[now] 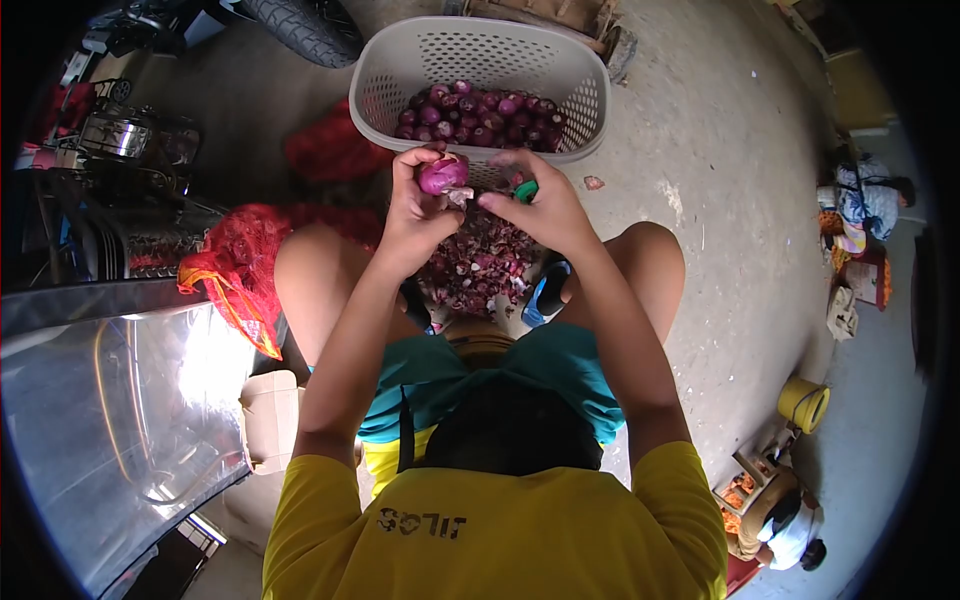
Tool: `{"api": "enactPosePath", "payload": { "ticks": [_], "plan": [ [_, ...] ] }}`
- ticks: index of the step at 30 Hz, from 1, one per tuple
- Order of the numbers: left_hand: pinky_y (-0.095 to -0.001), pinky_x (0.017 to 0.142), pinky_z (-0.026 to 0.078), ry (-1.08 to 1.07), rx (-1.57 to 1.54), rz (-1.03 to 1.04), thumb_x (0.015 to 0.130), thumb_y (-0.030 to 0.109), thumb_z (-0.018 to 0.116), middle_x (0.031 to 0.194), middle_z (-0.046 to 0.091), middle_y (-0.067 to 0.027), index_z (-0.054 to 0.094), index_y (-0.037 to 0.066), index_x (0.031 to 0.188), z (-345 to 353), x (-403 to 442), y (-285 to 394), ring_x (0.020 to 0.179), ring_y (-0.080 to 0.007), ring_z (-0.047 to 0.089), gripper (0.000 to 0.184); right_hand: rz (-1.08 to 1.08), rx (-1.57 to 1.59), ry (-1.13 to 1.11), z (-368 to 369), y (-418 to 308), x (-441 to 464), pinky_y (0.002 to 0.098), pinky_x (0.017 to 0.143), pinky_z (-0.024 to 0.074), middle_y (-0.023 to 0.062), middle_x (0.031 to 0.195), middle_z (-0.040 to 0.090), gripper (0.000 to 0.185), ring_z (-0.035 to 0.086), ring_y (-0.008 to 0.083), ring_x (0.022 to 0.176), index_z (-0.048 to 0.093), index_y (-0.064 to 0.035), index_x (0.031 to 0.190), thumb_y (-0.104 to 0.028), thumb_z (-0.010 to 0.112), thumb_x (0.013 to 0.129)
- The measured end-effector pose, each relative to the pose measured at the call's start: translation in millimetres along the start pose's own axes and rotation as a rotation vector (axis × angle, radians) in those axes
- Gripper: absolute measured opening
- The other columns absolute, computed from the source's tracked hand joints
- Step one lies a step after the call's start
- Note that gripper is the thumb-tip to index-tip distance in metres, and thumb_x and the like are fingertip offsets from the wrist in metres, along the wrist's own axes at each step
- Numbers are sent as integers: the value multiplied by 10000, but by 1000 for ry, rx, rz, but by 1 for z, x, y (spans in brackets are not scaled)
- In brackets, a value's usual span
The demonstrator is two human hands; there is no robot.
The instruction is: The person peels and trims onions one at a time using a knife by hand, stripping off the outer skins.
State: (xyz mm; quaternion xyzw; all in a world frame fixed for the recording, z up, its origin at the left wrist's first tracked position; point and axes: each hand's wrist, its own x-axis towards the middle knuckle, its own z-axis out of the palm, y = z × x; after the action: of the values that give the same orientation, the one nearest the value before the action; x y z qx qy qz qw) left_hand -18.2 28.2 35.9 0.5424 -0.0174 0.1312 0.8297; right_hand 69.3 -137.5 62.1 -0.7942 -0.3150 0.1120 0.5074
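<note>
My left hand (pixel 415 208) holds a purple onion (pixel 442 175) between thumb and fingers, with a pale bit of peel hanging at its lower edge. Just right of it, my right hand (pixel 540 203) is curled, thumb and fingers bent towards the onion, with a small green object (pixel 526 191) gripped in it. What this green object is cannot be made out. Beyond both hands stands a grey perforated basket (pixel 480 45) with many purple onions (pixel 480 117) inside. Below the hands, a heap of onion skins (pixel 480 262) lies on the floor between my feet.
Red mesh sacks (pixel 245 260) lie at the left, near a cardboard piece (pixel 268 420) and a clear plastic-covered panel (pixel 130 400). A tyre (pixel 305 30) is at the top left. Two other people (pixel 875 200) are at the far right, near a yellow bucket (pixel 804 403).
</note>
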Motion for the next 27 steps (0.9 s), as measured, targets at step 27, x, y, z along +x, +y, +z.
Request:
{"api": "enactPosePath", "payload": {
  "ticks": [27],
  "plan": [
    [-305,933,400,110,-81,-39,709,-124,515,1217,481,-97,401,82,1164,3,1,-3,1104,-181,490,513,139,-136,-276,-17,5,-4,389,740,461,205,884,614,372,608,344,847,507,5,1032,-275,640,827]
  ]
}}
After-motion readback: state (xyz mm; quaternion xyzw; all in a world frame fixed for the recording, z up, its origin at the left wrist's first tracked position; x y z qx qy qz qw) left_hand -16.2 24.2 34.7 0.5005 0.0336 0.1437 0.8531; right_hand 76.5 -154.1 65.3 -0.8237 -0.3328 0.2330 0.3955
